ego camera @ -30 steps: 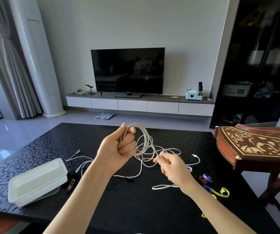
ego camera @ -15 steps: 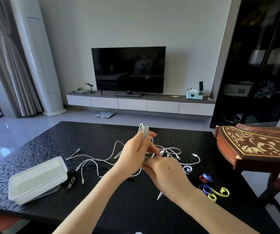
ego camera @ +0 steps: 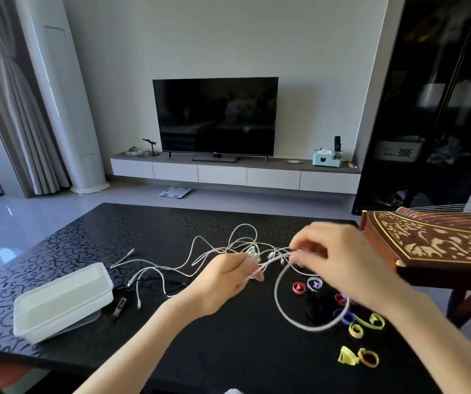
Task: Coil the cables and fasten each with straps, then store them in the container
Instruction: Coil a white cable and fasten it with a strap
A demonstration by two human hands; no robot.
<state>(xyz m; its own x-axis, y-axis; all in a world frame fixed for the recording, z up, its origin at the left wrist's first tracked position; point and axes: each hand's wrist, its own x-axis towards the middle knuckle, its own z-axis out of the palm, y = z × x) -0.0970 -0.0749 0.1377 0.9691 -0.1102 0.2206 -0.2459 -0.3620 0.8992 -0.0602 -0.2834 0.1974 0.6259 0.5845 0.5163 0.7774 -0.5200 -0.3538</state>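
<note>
White cable (ego camera: 314, 329) | loop slung between hands, axis left–right | left hand (ego camera: 225, 275) gripping bundle | right hand (ego camera: 342, 257) fingers pinching strand, nearer straps (ego camera: 366, 322)

A dark television (ego camera: 215, 116) stands on a long low cabinet (ego camera: 234, 173), a blue tissue box (ego camera: 326, 159) near its right end. A carved wooden zither (ego camera: 433, 240) sits beside the black bench (ego camera: 58, 251).
</note>
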